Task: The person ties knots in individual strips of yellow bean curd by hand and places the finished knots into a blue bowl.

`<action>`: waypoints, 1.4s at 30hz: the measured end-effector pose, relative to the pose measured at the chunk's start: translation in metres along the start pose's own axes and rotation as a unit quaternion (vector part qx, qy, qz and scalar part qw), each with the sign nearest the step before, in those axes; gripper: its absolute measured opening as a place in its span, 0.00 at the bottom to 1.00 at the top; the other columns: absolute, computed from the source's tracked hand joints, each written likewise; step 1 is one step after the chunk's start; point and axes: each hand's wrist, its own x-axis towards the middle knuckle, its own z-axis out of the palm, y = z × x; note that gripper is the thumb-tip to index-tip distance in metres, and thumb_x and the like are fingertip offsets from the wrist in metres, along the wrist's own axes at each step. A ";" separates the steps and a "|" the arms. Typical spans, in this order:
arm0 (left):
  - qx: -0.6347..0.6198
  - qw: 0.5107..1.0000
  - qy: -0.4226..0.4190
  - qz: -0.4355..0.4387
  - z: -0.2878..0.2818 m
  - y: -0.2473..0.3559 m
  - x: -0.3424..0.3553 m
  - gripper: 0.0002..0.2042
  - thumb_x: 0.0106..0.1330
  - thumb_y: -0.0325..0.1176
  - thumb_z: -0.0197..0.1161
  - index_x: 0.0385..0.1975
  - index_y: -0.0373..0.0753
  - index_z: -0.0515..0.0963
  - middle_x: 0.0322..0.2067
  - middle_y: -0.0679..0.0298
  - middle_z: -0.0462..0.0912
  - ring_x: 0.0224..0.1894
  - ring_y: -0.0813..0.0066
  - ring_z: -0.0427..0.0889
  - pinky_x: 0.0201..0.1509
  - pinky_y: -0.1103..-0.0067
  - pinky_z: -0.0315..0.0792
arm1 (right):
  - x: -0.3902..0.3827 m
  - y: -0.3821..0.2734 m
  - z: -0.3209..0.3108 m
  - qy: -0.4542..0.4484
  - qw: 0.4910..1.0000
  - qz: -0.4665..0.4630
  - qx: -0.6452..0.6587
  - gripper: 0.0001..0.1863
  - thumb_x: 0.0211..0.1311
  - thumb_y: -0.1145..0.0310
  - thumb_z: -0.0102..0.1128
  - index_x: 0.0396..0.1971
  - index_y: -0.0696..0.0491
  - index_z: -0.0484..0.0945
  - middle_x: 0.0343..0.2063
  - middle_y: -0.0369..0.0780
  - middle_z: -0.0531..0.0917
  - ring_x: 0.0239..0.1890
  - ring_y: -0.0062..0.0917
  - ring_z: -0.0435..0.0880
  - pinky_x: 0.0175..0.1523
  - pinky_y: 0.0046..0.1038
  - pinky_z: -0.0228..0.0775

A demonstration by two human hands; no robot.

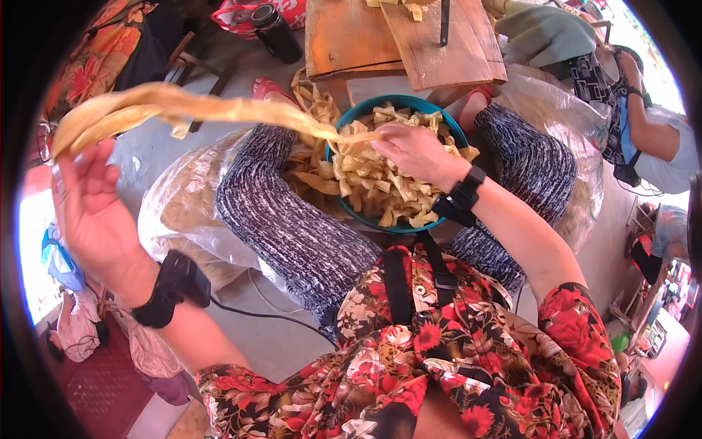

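strip [219,110]: long, pale yellow, aloft, its right part above the teal basin [357,113]
right hand [417,154]: fingertips pinched on the strip
left hand [99,212]: fingers parted at the far bend; blurred, cannot tell if gripping
handling, judged: light, soft, pliable, may tear; best held near the ends
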 end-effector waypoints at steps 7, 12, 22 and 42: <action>-0.053 0.998 0.001 -0.016 0.041 -0.021 -0.015 0.14 0.67 0.30 0.45 0.48 0.29 0.66 0.44 0.46 0.74 0.47 0.57 0.76 0.46 0.74 0.73 | -0.010 -0.020 -0.024 0.118 0.986 0.028 0.111 0.13 0.61 0.59 0.49 0.27 0.55 0.71 0.18 0.43 0.76 0.22 0.36 0.77 0.28 0.32 0.68; -0.162 0.986 -0.039 0.028 0.048 -0.019 -0.014 0.15 0.66 0.30 0.40 0.46 0.27 0.68 0.49 0.42 0.69 0.55 0.49 0.67 0.62 0.63 0.58 | -0.019 -0.014 -0.031 0.136 0.985 -0.042 0.099 0.14 0.62 0.61 0.49 0.23 0.56 0.71 0.17 0.38 0.77 0.20 0.28 0.78 0.23 0.26 0.67; -0.347 0.926 -0.127 -0.075 0.013 -0.029 -0.001 0.17 0.64 0.22 0.44 0.54 0.29 0.62 0.44 0.50 0.74 0.16 0.90 0.56 0.23 0.89 0.55 | -0.027 -0.052 -0.055 0.094 0.943 0.022 0.317 0.15 0.63 0.59 0.50 0.26 0.56 0.72 0.14 0.28 0.67 0.18 0.09 0.66 0.21 0.17 0.60; 0.080 0.940 -0.240 -0.230 0.108 -0.009 -0.046 0.12 0.61 0.26 0.55 0.45 0.33 0.74 0.32 0.59 0.82 0.13 0.93 0.67 0.16 0.94 0.59 | -0.063 -0.082 -0.089 -0.095 0.993 -0.060 -0.019 0.18 0.61 0.59 0.52 0.39 0.61 0.75 0.29 0.40 0.80 0.31 0.21 0.78 0.37 0.23 0.70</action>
